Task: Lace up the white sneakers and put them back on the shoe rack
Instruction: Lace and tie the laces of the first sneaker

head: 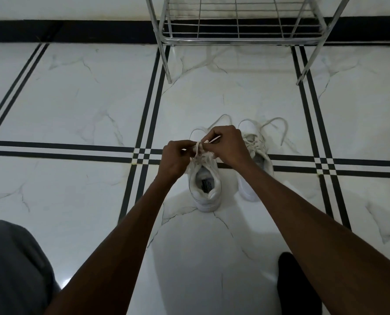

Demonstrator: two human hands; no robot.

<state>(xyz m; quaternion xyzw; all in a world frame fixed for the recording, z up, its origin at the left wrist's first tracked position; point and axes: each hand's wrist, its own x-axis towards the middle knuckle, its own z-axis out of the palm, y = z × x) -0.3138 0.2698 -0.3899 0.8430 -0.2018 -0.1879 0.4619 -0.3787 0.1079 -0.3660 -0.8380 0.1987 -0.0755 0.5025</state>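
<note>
Both hands at the laces of the left-hand white sneaker, mid-tie.

Item: my left hand (174, 159) and my right hand (227, 144), each pinched narrow on a strand of the flat white cotton shoelace (198, 149) above the tongue of the near white low-top sneaker (204, 187), which stands on the white marble-pattern tiled floor (75, 105). Second white sneaker (256, 155) just beside it to the right, laces loose and trailing on the floor. Chrome wire shoe rack (235, 30) well beyond both, its lowest shelf bare where visible. Handling, by my reckoning: lace soft, limp, apt to slip, so grip near the crossing; shoes light, uppers yielding, best lifted by the stiffer heel collar.
</note>
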